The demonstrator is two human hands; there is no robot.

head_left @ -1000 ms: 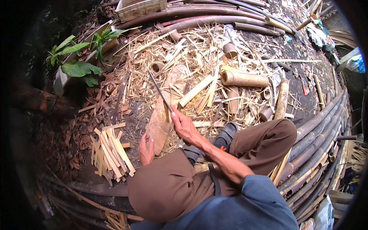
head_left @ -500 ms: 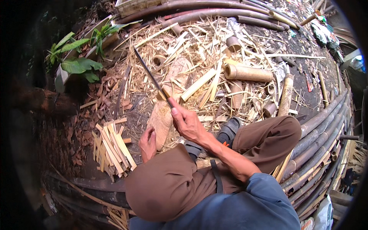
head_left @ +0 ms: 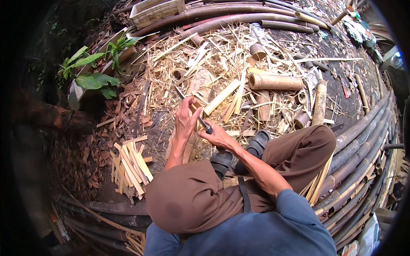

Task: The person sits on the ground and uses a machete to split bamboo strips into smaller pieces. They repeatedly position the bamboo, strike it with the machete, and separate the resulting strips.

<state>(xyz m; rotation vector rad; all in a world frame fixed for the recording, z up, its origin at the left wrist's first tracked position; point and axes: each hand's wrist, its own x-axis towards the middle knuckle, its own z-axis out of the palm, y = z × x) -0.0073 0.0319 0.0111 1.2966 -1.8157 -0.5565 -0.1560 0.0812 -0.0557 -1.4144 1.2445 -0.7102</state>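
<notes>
My right hand (head_left: 218, 137) is closed around the dark handle of a long-bladed knife (head_left: 207, 128). The blade points up and to the left, passing behind my left hand (head_left: 184, 121), and its tip shows beyond the fingers. My left thumb and fingers are curled about a small split bamboo piece (head_left: 197, 105) next to the blade; part of this grip is hidden. Both hands are above a long wooden block (head_left: 202, 81), which lies on the ground between my legs and stretches away from me.
A pile of split bamboo strips (head_left: 132, 164) lies left of my knee. Shavings and a cut bamboo tube (head_left: 275, 82) lie ahead. Long bamboo poles (head_left: 354, 145) curve along the right. A pale crate (head_left: 158, 12) and a green plant (head_left: 92, 79) are at the far left.
My left hand has risen from beside my knee to the bamboo piece. My right hand has drawn the knife down and slightly right. The view has shifted a little.
</notes>
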